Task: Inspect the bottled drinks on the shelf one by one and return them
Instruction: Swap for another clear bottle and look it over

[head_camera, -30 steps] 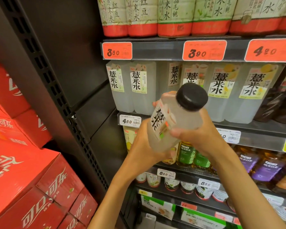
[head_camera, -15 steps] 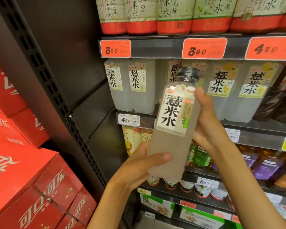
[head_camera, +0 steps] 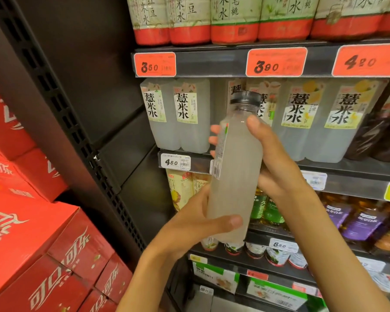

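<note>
I hold a cloudy white bottle [head_camera: 236, 167] with a black cap upright in front of the shelf. Its plain back faces me and its label edge shows on the left side. My left hand [head_camera: 196, 228] grips the bottle's bottom, thumb across the front. My right hand [head_camera: 273, 158] wraps the upper body, thumb near the shoulder, fingertips showing past the left edge. Behind it, matching white bottles [head_camera: 185, 115] stand in a row on the shelf [head_camera: 347, 174], with a gap right behind the held bottle.
Red-banded bottles [head_camera: 234, 21] fill the shelf above, over orange price tags [head_camera: 276, 61]. Lower shelves carry yellow, green and purple-labelled drinks [head_camera: 356, 217]. Red cola cartons [head_camera: 43, 255] are stacked at left beside the black shelf upright [head_camera: 61, 104].
The bottle has gone from tilted with its cap toward me to upright, then turned about its axis so the front label swung away to the left. Both hands kept hold.
</note>
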Motion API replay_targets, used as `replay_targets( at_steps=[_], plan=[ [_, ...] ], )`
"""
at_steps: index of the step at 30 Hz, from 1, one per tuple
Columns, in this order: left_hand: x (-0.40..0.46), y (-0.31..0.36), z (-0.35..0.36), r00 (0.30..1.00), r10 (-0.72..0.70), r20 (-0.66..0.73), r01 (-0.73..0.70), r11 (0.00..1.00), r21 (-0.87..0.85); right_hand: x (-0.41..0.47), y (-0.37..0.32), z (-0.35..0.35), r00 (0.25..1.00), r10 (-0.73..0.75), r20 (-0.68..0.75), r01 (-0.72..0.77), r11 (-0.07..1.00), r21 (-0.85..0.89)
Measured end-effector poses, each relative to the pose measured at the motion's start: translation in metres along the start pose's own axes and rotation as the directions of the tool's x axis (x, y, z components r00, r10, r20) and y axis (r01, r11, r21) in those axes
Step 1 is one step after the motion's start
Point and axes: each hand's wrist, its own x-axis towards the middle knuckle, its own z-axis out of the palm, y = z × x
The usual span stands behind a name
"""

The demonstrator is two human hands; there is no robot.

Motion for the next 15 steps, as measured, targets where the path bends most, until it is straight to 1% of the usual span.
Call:
replay_targets(
  at_steps=[1, 2, 4, 5, 7, 8, 9, 10, 11, 12, 14, 15],
  plan=[
    [0.000, -0.002, 0.003, 1.000, 0.003, -0.031, -0.003, 1.000, -0.003, 0.000, -0.001, 0.001, 0.999, -0.004, 0.043, 0.004, 1.000, 0.000],
    [0.000, -0.004, 0.007, 0.995, 0.013, -0.094, -0.010, 1.000, 0.026, 0.000, -0.002, 0.003, 0.997, -0.011, 0.074, 0.012, 1.000, -0.007],
    [0.002, -0.004, 0.017, 0.964, 0.073, -0.255, -0.044, 0.992, 0.117, 0.001, -0.003, 0.004, 0.998, -0.026, 0.058, 0.027, 1.000, -0.012],
    [0.003, -0.003, 0.022, 0.929, 0.120, -0.350, -0.059, 0.982, 0.181, 0.001, -0.003, 0.002, 0.999, -0.041, 0.024, 0.042, 0.999, -0.005],
    [0.004, 0.002, 0.027, 0.820, 0.221, -0.528, -0.035, 0.940, 0.338, 0.001, -0.001, -0.001, 0.997, -0.072, -0.015, 0.072, 0.997, 0.013],
    [0.004, 0.003, 0.028, 0.774, 0.270, -0.573, -0.019, 0.914, 0.404, 0.001, -0.001, -0.002, 0.996, -0.083, -0.009, 0.084, 0.996, 0.020],
    [0.004, 0.003, 0.029, 0.751, 0.312, -0.581, -0.024, 0.893, 0.449, 0.000, 0.000, -0.002, 0.995, -0.095, -0.007, 0.095, 0.995, 0.025],
    [0.003, 0.003, 0.029, 0.750, 0.342, -0.566, -0.045, 0.881, 0.471, 0.000, 0.001, -0.001, 0.994, -0.108, -0.014, 0.108, 0.994, 0.028],
    [0.001, 0.002, 0.028, 0.764, 0.349, -0.543, -0.076, 0.884, 0.461, 0.000, 0.001, -0.001, 0.992, -0.126, -0.022, 0.127, 0.992, 0.024],
    [0.000, 0.002, 0.026, 0.786, 0.336, -0.518, -0.117, 0.905, 0.409, 0.001, 0.000, 0.000, 0.989, -0.148, -0.022, 0.148, 0.989, 0.013],
    [-0.003, 0.002, 0.019, 0.863, 0.271, -0.427, -0.196, 0.957, 0.211, 0.004, -0.003, 0.000, 0.986, -0.168, 0.014, 0.167, 0.985, 0.040],
    [-0.005, 0.004, 0.016, 0.912, 0.224, -0.345, -0.201, 0.974, 0.101, 0.006, -0.003, -0.001, 0.985, -0.166, 0.053, 0.161, 0.983, 0.093]
  ],
)
